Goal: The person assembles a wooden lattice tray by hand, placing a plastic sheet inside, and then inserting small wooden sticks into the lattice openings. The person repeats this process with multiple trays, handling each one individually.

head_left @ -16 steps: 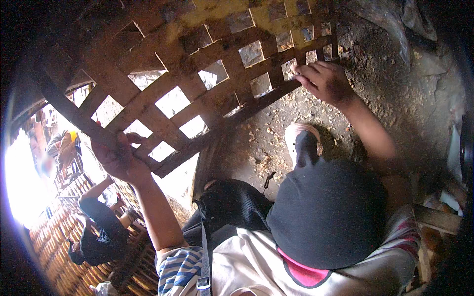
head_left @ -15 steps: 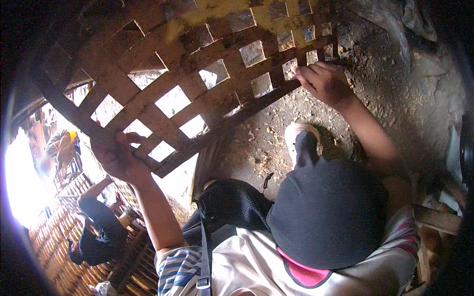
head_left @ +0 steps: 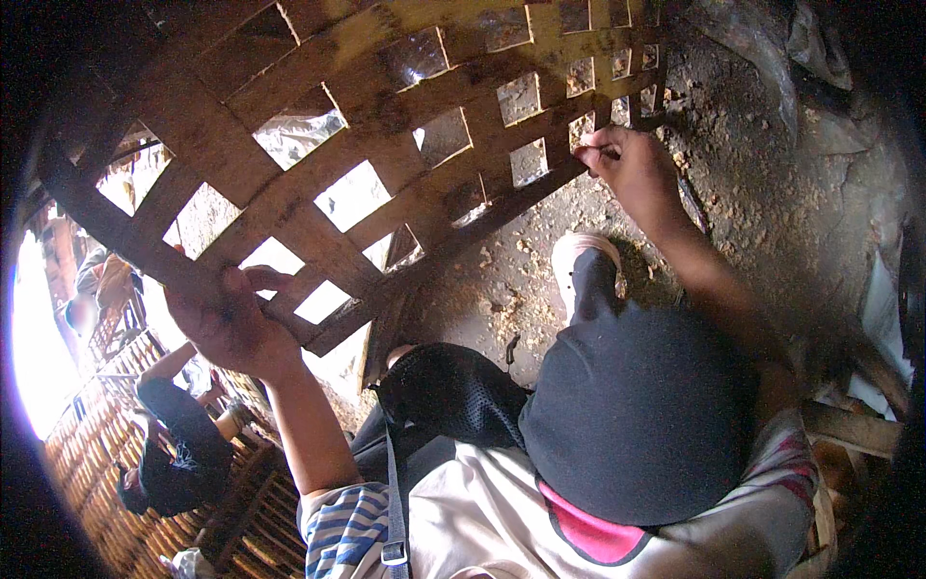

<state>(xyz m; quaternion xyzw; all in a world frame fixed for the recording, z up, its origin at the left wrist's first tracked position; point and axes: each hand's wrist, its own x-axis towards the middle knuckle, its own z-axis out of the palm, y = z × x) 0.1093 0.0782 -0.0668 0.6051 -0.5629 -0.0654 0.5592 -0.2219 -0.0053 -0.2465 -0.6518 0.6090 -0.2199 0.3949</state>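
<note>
A large woven bamboo lattice (head_left: pixel 323 198), brown with square openings, curves across the upper part of the view. My left hand (head_left: pixel 231 323) is closed round its lower left corner, the thumb lying on the near face. Farther right along the lower edge, my right hand (head_left: pixel 632 174) pinches the rim strip between thumb and fingers. A small dark gap shows between those fingers, and I cannot make out whether anything else is in them. Both arms are stretched out, and the lattice stands tilted between them.
Dirt ground (head_left: pixel 743 193) with pale chips lies beyond the lattice's edge. My pale shoe (head_left: pixel 584 265) stands there. At left, a person in dark clothes (head_left: pixel 183 454) is by a slatted bamboo platform (head_left: pixel 87 463). Crumpled plastic sheeting (head_left: pixel 815 53) is at upper right, and a wooden beam (head_left: pixel 849 429) at lower right.
The lattice has shifted slightly, its openings now lying farther right in view. My right hand has dropped a little and its fingers are more curled at the rim. My left hand keeps its hold.
</note>
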